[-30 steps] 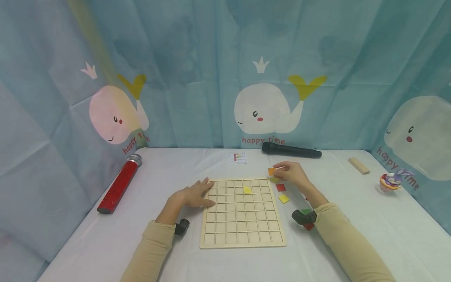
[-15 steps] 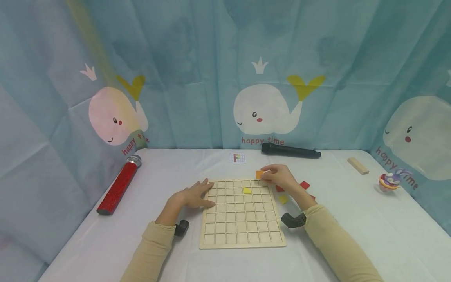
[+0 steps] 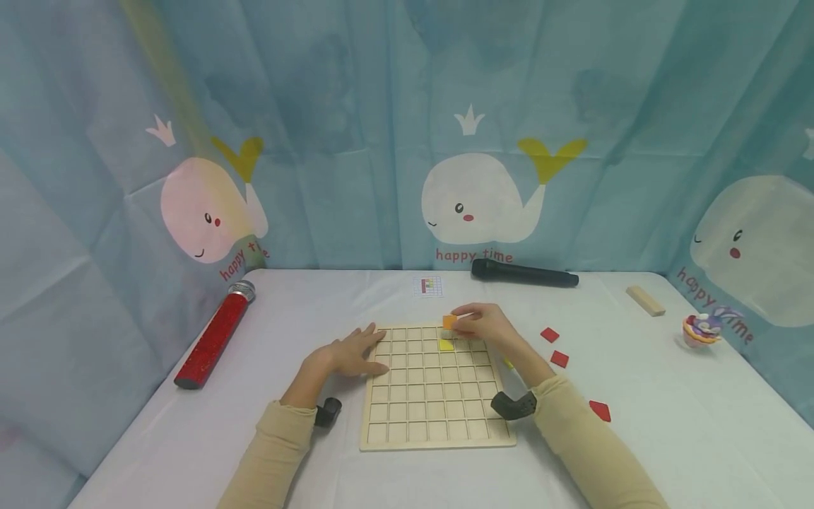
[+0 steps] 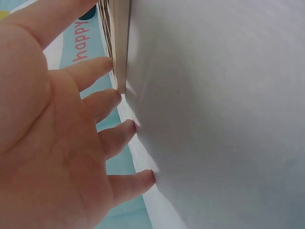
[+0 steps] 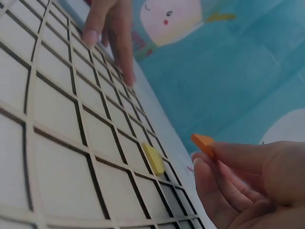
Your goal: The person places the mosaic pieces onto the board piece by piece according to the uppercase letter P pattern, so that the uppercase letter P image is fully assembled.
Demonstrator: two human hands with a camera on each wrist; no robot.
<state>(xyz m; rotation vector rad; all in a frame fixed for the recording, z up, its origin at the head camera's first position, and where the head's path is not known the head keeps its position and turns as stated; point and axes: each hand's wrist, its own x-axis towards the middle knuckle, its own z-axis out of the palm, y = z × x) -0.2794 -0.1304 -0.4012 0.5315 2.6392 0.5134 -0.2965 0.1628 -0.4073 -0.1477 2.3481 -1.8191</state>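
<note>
A blue curtain [image 3: 356,205] printed with whales closes off the far side, and before it stands a table [image 3: 305,304] under white cloth. On the table lies a square wooden board [image 3: 435,410], divided into a grid of shallow cells. A red microphone [image 3: 216,336] lies slantwise well to the left of it, and a black microphone [image 3: 525,273] near the table's far edge, right of centre. The left hand [image 3: 348,353] rests at the board's left edge near the far corner, fingers spread wide and gripping nothing, thumb reaching onto the grid; it seems to be steadying the board. The right hand [image 3: 486,326] is at the board's far side, thumb and fingers drawn narrow in a pinch. Far right are a cupcake-like toy [image 3: 703,326] and a wooden block [image 3: 645,300]; beyond the board is a card [image 3: 429,285] with a partly coloured grid. Red tiles [image 3: 559,359] lie to the right, and a yellow tile [image 3: 446,345] sits in the grid's far part. The right hand's pinch holds an orange tile [image 3: 449,322], tilted and clear of the board, just beyond the yellow one. The step in hand looks like placing that tile; the next move would call for levelling it, squaring it to a cell and lowering it.
</note>
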